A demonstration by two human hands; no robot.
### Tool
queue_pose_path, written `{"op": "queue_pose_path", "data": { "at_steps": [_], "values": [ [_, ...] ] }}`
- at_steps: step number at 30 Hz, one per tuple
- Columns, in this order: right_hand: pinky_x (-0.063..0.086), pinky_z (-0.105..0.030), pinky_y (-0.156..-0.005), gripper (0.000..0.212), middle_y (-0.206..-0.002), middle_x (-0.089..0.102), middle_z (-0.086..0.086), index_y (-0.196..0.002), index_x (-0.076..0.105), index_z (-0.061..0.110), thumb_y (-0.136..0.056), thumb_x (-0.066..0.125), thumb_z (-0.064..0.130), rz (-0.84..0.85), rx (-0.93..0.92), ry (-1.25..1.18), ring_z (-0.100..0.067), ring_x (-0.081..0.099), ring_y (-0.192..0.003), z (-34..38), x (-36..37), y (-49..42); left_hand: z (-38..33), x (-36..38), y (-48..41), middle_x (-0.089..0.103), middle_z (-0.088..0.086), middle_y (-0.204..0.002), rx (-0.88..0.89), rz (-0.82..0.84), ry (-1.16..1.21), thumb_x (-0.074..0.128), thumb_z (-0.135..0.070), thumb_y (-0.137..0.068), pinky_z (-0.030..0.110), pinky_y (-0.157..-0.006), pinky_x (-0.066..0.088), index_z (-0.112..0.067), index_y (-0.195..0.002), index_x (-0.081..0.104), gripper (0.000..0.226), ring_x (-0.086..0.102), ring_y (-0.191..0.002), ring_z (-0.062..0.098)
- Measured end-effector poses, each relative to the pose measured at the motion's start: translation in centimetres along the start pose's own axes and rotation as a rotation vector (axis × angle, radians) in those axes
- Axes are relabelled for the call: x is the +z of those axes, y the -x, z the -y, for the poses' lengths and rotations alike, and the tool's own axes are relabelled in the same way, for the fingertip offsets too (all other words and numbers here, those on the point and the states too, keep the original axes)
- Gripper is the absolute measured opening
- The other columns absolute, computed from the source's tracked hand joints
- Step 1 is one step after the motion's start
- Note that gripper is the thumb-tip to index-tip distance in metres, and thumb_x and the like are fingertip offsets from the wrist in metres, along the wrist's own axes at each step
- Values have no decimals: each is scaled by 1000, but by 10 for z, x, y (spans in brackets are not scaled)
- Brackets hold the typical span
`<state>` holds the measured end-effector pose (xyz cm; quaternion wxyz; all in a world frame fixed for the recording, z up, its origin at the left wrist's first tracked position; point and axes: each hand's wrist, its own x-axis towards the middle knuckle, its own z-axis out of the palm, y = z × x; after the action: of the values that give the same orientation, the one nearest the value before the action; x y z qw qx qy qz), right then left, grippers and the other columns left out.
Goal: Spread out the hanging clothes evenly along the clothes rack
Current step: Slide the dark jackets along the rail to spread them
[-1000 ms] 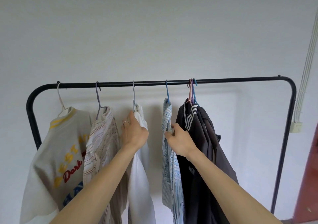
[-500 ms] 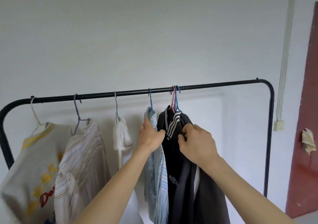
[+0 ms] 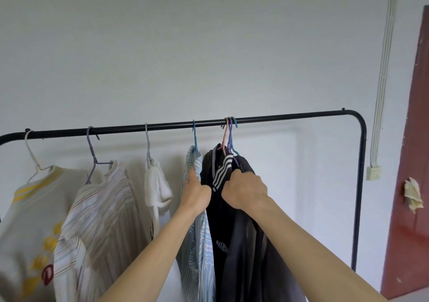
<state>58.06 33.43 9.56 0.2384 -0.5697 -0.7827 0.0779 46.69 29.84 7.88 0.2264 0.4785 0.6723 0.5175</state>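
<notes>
Red door [image 3: 413, 162] — wall socket [image 3: 373, 173]

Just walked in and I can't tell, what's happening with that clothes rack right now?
A person is spacing out clothes on a black clothes rack. The left hand grips the blue striped shirt, and the right hand grips the dark garments beside it. Three hangers are bunched together there, while the cream sweatshirt, striped shirt and white garment to the left hang spaced apart. The bar's right stretch is bare.
</notes>
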Motion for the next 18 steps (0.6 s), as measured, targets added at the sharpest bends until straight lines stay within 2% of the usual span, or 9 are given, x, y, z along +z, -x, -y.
{"op": "queue_pose_path", "data": {
  "at_steps": [3,5,7,9,10,11,14,16,18],
  "values": [
    [44,-36,-92,42,-130,56,-19,-125,47,1,-91,46,26,102,39,-129,-37,53,-119,2,8,-20,-2,2,-1,47,2,-134,15,13,36,33,5,-84,23,-58,36,-29,-153,10,81,48,-74,7],
    [43,-32,-83,33,-115,63,-15,-113,56,1,-93,45,24,139,63,-311,-33,58,-108,-3,19,-30,2,5,-3,50,8,-130,11,25,45,32,5,-84,23,-58,38,-28,-153,11,80,50,-75,8],
    [42,-29,-74,22,-88,62,-7,-93,60,7,-93,46,23,162,106,-647,-27,59,-88,-13,30,-36,7,7,-6,49,11,-138,26,40,49,32,5,-82,26,-68,42,-28,-153,10,81,56,-89,16],
    [42,-28,-65,17,-75,58,-5,-85,58,10,-93,49,22,157,158,-935,-21,55,-73,-22,36,-39,8,8,-11,45,15,-144,33,36,29,32,4,-81,29,-82,41,-29,-153,11,82,54,-114,29],
    [41,-28,-61,16,-72,56,-5,-81,55,12,-94,49,21,133,160,-993,-18,52,-67,-28,36,-40,7,9,-11,42,15,-147,29,32,20,32,4,-81,30,-84,40,-29,-153,10,82,51,-121,30],
    [39,-27,-58,18,-69,53,-3,-78,51,14,-94,49,20,97,155,-995,-16,49,-63,-32,35,-42,6,9,-11,40,13,-149,27,34,17,31,4,-82,28,-82,39,-29,-153,10,81,51,-120,27],
    [36,-27,-56,17,-70,49,1,-79,48,16,-95,46,21,-18,166,-906,-13,44,-61,-47,28,-46,4,9,-11,36,8,-152,39,42,6,29,3,-85,19,-69,40,-31,-154,8,80,53,-91,10],
    [35,-27,-55,17,-71,50,1,-79,48,16,-95,44,22,-62,187,-876,-14,44,-60,-62,22,-52,5,11,-12,30,3,-156,69,37,5,27,3,-85,23,-89,38,-36,-153,7,81,50,-114,19],
    [35,-27,-53,16,-73,51,0,-80,48,15,-95,43,21,-107,212,-853,-14,43,-59,-78,14,-56,6,15,-15,26,-3,-158,90,1,19,26,4,-86,29,-99,31,-37,-153,9,80,37,-133,21]
  ]
}}
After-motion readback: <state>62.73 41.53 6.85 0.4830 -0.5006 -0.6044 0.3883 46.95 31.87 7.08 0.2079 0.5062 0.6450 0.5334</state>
